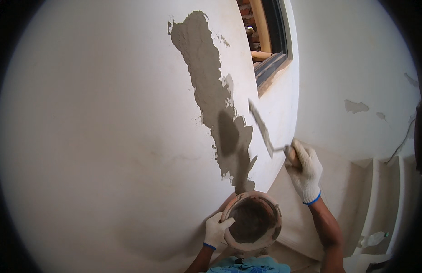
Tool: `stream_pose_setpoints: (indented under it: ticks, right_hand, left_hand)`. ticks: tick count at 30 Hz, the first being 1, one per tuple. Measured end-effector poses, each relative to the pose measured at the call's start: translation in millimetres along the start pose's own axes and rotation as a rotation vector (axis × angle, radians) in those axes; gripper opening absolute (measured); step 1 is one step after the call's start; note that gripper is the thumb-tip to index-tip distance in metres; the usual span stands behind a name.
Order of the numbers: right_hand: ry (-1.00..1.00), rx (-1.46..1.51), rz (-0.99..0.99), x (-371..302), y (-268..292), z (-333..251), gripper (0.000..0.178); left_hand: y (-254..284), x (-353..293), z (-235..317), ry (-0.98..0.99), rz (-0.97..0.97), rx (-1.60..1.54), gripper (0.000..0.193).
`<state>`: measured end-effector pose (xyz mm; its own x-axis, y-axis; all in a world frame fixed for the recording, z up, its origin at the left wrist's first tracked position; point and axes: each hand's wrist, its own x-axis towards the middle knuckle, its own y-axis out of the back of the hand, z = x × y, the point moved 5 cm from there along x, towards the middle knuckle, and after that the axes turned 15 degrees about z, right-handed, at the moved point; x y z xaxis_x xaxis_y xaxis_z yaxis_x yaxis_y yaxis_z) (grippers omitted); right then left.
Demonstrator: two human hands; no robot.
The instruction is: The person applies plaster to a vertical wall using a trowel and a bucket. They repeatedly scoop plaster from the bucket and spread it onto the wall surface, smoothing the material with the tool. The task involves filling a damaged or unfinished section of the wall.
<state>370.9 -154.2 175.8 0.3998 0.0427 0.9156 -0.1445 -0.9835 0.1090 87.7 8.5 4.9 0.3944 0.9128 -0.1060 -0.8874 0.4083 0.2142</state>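
Observation:
My right hand [305,170], in a white knit glove with a blue cuff, is closed round the handle of a trowel [262,125]. The thin blade, seen almost edge-on, points up and left beside the wall. At the lower middle, my gloved left hand [217,231] grips the rim of a round bowl [275,227], thumb over the edge. Dark grey mortar [249,220] lies inside. Just above the bowl, a long rough strip of grey mortar [204,75] runs up the white wall [106,113], with a darker patch in its lower half.
A window opening [277,63] with a dark frame sits at the upper right of the wall. Steps [366,204] lie at the right, with a clear plastic bottle [374,239] on one. The right-hand wall [347,63] has chipped spots and a crack.

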Motion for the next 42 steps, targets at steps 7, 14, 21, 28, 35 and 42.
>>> stream_pose_setpoints:
  ticks: [7, 14, 21, 28, 35, 42]
  right_hand:
    - [0.104, 0.024, 0.191, 81, -54, -47, 0.069]
    - [0.053, 0.077, 0.305, 112, -100, -49, 0.043]
    - [0.060, 0.134, 0.323, 126, -111, -57, 0.040]
    - [0.053, 0.126, 0.322, 136, -122, -54, 0.039]
    - [0.093, 0.149, 0.340, 147, -127, -53, 0.039]
    - [0.150, 0.113, 0.333, 162, -127, -56, 0.036]
  left_hand:
    - [4, -6, -3, 0.088, -0.010, -0.064, 0.020]
    - [7, -23, -4, 0.242, -0.026, -0.149, 0.024]
    - [10, -20, -14, 0.234, -0.044, -0.151, 0.027]
    - [10, -16, -15, 0.245, -0.040, -0.134, 0.028]
    - [12, -14, -19, 0.255, -0.031, -0.113, 0.029]
    - [14, -14, -17, 0.247, -0.040, -0.135, 0.028]
